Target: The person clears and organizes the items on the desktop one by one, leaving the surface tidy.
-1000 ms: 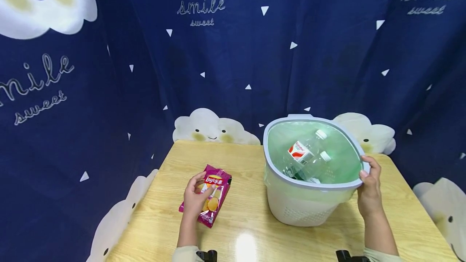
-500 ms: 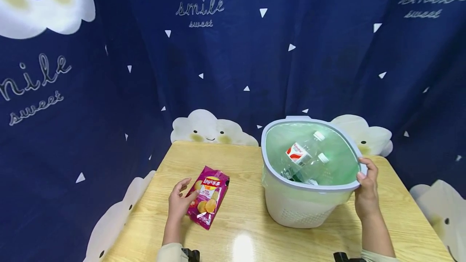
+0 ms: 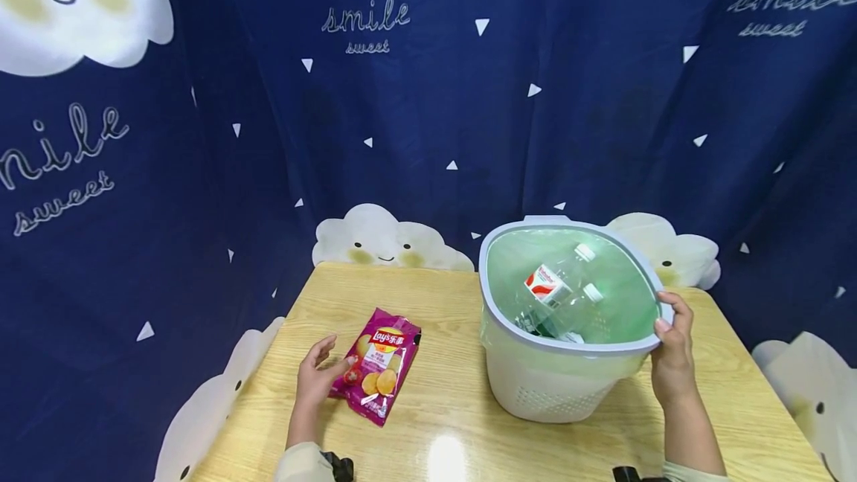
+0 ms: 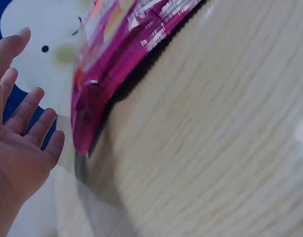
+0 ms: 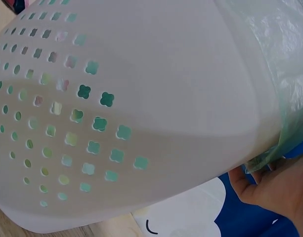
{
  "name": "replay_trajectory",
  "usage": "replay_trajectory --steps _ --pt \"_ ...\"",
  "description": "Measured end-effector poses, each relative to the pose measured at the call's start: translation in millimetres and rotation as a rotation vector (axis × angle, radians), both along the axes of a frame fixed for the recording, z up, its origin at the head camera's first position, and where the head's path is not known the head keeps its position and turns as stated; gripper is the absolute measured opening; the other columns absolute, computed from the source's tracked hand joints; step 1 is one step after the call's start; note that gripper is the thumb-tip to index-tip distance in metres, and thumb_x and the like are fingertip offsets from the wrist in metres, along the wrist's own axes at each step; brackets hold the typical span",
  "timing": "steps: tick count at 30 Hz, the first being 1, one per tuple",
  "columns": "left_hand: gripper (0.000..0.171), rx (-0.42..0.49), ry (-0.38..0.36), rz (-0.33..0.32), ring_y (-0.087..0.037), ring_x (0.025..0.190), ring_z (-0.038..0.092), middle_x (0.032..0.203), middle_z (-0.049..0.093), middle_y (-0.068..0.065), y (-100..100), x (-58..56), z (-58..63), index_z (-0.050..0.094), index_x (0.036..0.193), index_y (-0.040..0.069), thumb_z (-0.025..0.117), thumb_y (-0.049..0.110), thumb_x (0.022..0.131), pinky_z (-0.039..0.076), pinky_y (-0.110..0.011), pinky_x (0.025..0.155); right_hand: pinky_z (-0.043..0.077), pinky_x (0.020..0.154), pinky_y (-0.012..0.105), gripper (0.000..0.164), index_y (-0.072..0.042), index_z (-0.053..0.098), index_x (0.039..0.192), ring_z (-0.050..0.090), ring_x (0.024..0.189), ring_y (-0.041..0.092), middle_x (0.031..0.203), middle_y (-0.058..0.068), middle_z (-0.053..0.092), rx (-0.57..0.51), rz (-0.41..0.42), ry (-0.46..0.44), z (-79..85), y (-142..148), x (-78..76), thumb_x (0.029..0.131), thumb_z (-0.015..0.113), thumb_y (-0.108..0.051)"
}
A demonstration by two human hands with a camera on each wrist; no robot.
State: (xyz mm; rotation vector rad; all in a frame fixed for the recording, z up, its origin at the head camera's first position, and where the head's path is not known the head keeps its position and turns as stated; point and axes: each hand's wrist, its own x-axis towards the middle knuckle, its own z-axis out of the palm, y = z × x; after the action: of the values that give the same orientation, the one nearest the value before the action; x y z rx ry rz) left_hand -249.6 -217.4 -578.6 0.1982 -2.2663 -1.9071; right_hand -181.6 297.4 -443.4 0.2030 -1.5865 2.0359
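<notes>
A purple Lay's bag of chips [image 3: 380, 364] lies flat on the table, left of centre. My left hand [image 3: 316, 376] hovers at its left edge, fingers relaxed and spread. In the left wrist view a gap separates those fingers from the crimped end of the bag [image 4: 104, 84]. Over on the right, my right hand [image 3: 672, 354] grips the rim of a pale perforated trash bin [image 3: 525, 381], thumb and fingers around the edge. The right wrist view catches the bin wall [image 5: 191, 89], the fingers partly hidden behind the green liner [image 5: 289, 94].
Inside the lined bin lie clear plastic bottles, one with a red and white label [image 3: 545, 283], another with a white cap [image 3: 592, 292]. Bare wooden table [image 3: 438, 363] separates bag and bin. A dark blue curtain [image 3: 415, 110] with cloud prints hangs behind.
My left hand has drawn back leftward from over the bag of chips, leaving its front uncovered. The right hand keeps its hold on the bin rim. The head view has shifted slightly.
</notes>
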Motion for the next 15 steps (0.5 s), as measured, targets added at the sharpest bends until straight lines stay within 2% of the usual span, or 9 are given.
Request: replay_trajectory --steps 10,15 --pt "0.064 -0.037 -0.115 -0.039 -0.041 0.12 0.04 0.135 0.041 -0.024 -7 -8.8 -11.4 0.048 0.133 0.006 0.076 0.012 0.077 0.033 -0.052 0.097 0.039 0.074 0.022 0.037 -0.019 0.042 0.125 0.045 0.095 0.017 0.122 0.008 0.036 -0.015 0.013 0.017 -0.4 1 0.3 0.088 0.039 -0.015" --pt "0.066 -0.048 -0.143 -0.077 -0.042 0.117 0.044 0.131 0.044 -0.027 -5 -14.1 -11.5 0.046 0.134 0.001 0.076 0.013 0.077 0.034 -0.052 0.097 0.039 0.074 0.022 0.036 -0.02 0.043 0.125 0.045 0.094 0.016 0.122 0.008 0.037 -0.012 0.005 0.012 1.7 0 0.7 0.089 0.039 -0.015"
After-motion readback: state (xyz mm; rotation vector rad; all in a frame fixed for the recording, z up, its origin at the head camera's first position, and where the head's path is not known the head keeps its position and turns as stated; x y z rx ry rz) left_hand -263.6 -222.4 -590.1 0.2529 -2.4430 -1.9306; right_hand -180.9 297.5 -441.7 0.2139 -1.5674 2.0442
